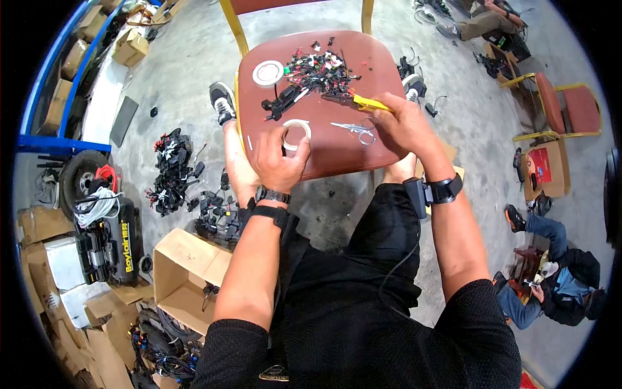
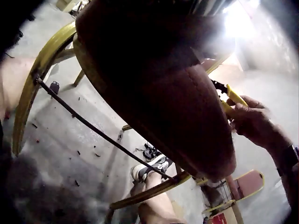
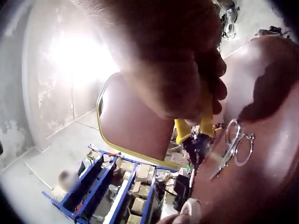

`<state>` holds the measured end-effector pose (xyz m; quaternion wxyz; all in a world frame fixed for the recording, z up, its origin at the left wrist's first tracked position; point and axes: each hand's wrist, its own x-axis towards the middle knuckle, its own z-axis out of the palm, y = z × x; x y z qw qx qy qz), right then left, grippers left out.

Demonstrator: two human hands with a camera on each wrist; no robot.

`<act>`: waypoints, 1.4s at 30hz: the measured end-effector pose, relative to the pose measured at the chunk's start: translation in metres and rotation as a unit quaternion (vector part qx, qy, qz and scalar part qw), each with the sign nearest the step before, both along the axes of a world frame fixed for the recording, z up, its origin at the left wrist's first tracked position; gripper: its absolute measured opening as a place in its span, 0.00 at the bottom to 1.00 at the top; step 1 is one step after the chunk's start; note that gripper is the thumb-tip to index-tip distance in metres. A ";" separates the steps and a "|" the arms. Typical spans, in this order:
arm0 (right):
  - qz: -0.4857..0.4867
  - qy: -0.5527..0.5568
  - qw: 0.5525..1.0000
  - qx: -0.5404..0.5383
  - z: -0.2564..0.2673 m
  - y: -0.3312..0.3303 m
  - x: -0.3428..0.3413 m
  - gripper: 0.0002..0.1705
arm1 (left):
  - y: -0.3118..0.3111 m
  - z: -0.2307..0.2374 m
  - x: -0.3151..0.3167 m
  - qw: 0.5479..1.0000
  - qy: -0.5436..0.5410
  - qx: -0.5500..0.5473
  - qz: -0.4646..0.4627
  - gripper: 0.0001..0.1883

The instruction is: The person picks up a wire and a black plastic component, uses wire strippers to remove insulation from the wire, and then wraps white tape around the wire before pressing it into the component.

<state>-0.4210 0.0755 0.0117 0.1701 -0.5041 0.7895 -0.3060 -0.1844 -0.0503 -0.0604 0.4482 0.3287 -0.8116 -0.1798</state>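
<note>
Head view showed me the right hand (image 1: pixel 407 126) gripping yellow-handled pliers (image 1: pixel 370 104) near the chair seat's (image 1: pixel 324 159) right edge, jaws beside a heap of small connectors (image 1: pixel 322 72). The left hand (image 1: pixel 280 159), at the near-left corner, met a tape roll (image 1: pixel 297 122); whether it pinched, I couldn't tell. Scissors (image 1: pixel 354 128) lay between.

- Underfoot, a smooth grey concrete floor (image 1: pixel 181 84), mottled with stains, spreads right through the place.
- To the left I see a tall blue metal shelving rack (image 1: pixel 58 143), its shelves loaded with brown cardboard boxes (image 1: pixel 92 23).
- Centre stage is a chair with a reddish-brown padded seat and yellow frame (image 1: pixel 379 52); a matching padded chair with a yellow frame (image 1: pixel 580 110) sits off to the right.
- Behind, a pale wall with patchy, flaking paint (image 3: pixel 51 95).
- Against it, a harsh white glare (image 3: pixel 84 56) blots out detail.
</note>
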 end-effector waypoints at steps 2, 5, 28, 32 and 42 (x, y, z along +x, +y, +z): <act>0.015 -0.055 0.998 -0.010 0.011 0.008 0.006 0.14 | -0.002 0.001 0.001 1.000 0.002 -0.016 -0.016 0.20; 0.012 -0.084 0.996 -0.018 0.025 0.032 0.019 0.14 | 0.000 0.007 0.001 1.000 -0.006 -0.015 -0.027 0.23; -0.209 -0.410 0.865 -0.198 -0.079 0.043 0.006 0.15 | 0.032 0.032 -0.051 0.979 -0.119 -0.046 -0.156 0.12; -0.197 -0.366 0.890 -0.187 -0.079 0.044 0.004 0.13 | 0.035 0.026 -0.088 0.958 -0.245 -0.028 -0.149 0.10; -0.200 -0.392 0.877 -0.191 -0.068 0.044 0.008 0.13 | 0.021 0.055 -0.114 0.904 -0.375 0.096 -0.181 0.10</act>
